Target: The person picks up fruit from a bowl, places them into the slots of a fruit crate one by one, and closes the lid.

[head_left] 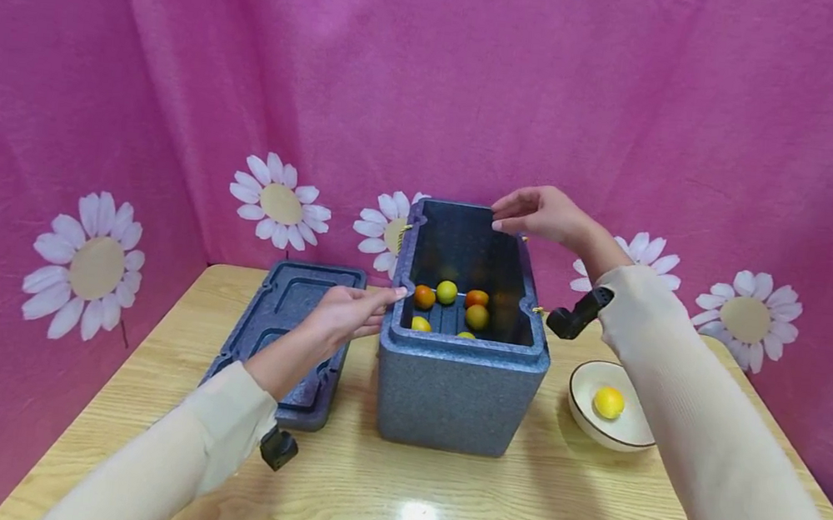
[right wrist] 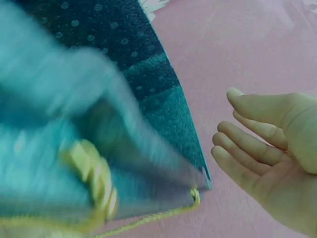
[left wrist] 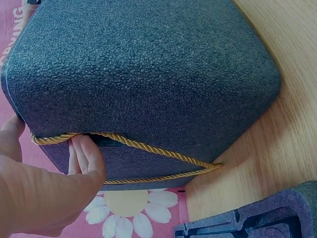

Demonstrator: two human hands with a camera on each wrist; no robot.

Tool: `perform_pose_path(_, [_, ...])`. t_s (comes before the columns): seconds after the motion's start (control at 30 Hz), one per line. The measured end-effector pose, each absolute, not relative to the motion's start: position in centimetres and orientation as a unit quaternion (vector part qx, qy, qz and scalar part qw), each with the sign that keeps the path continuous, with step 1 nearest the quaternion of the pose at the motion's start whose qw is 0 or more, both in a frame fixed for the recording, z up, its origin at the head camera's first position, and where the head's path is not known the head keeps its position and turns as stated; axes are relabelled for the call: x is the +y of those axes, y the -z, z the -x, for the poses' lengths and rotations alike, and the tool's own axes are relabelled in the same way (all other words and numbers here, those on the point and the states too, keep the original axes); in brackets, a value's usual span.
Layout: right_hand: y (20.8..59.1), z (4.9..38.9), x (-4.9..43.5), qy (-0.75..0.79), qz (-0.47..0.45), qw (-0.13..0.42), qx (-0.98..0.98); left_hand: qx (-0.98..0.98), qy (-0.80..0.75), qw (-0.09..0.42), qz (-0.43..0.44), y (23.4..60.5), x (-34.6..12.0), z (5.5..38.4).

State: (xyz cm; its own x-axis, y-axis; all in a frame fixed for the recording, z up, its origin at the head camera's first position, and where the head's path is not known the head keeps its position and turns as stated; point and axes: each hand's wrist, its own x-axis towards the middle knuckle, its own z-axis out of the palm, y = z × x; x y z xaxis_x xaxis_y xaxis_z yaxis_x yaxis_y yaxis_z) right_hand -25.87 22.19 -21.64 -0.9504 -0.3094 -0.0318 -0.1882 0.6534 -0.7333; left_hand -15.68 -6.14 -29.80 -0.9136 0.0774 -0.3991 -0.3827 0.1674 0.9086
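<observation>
A dark grey foam cooler box (head_left: 459, 398) stands without its lid on the table. Inside lie several small round fruits, among them a yellow one (head_left: 447, 292) and a reddish-orange one (head_left: 424, 297). My left hand (head_left: 346, 314) holds the box's left side, its thumb on the rim and its fingers against the outer wall. In the left wrist view, those fingers meet a recess beside a gold rope (left wrist: 143, 146). Over the far right corner of the rim hovers my right hand (head_left: 541, 213), fingers extended and nothing in them; the right wrist view also shows the palm empty.
The box's lid (head_left: 300, 299) lies on the table to the left. At the right, a cream bowl (head_left: 596, 428) with a dark rim holds a yellow fruit (head_left: 609, 402). Behind the wooden table (head_left: 364, 489) hangs a pink cloth (head_left: 434, 77) with daisies.
</observation>
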Motion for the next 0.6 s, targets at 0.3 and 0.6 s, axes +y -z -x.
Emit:
perform_pose_path(0.3, [23.6,23.6,26.0,0.394,0.129,0.055,0.909,0.733,-0.649,0.181,0.093,30.0,-6.3,15.6])
perform_pose_path(0.6, [27.0,21.1,30.1,0.378,0.175,0.053,0.908,0.736,-0.644,0.179,0.106,29.8,-6.1,15.6])
